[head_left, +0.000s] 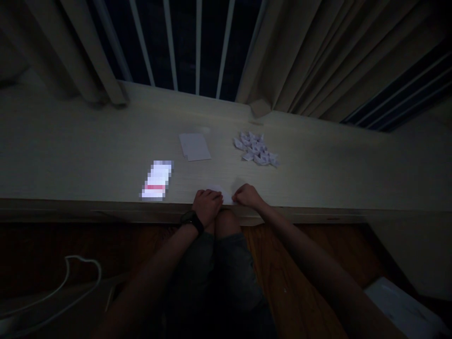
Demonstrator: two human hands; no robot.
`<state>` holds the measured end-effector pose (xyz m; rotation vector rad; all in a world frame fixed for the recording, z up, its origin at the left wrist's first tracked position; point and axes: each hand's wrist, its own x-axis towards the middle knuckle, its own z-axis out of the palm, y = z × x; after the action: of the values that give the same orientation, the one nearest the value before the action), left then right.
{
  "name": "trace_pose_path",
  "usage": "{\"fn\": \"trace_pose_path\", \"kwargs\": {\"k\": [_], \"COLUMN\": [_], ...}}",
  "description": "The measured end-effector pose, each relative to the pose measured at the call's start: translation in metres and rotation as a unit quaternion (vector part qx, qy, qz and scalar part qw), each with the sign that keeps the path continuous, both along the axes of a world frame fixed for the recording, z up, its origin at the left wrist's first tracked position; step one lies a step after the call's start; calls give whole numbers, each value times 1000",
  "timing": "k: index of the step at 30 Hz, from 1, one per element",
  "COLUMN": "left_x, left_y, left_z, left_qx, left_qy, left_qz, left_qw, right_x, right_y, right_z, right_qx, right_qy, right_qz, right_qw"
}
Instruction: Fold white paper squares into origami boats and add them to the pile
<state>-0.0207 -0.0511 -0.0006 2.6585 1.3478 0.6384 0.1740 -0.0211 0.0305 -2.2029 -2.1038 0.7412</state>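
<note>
A small white piece of paper (224, 193) lies at the near edge of a pale ledge (88, 150). My left hand (206, 205), with a dark watch on the wrist, is closed over the paper's left side. At the paper's right end my right hand (248, 195) is pinched shut on it. Farther back lie a stack of blank white sheets (194, 146) and a pile of several small folded paper pieces (256, 149).
A lit phone screen (157, 180) lies on the ledge to the left of my hands. Curtains (318, 56) and a barred dark window (183, 42) stand behind. Below are a wooden floor (303, 292), my knee, a white cable (67, 278) at left and a white object (402, 306) at right.
</note>
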Motion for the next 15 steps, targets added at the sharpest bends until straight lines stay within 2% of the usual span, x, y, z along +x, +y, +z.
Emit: {"fn": "trace_pose_path", "kwargs": {"k": [3, 7, 9, 11, 15], "left_x": [0, 8, 17, 25, 28], "left_y": [0, -5, -10, -15, -16], "left_z": [4, 11, 14, 16, 21], "left_qx": [1, 10, 16, 17, 18], "left_qy": [0, 15, 22, 27, 43], "left_qz": [-1, 26, 55, 64, 39], "left_qw": [1000, 1000, 998, 997, 998], "right_x": [5, -1, -7, -14, -16], "right_y": [-17, -40, -47, -50, -46], "right_z": [3, -2, -8, -13, -15], "right_qx": [25, 186, 243, 259, 232], "right_qy": [-23, -37, -14, -4, -24], "right_qz": [48, 52, 83, 118, 160], "right_qw": [998, 980, 966, 959, 959]}}
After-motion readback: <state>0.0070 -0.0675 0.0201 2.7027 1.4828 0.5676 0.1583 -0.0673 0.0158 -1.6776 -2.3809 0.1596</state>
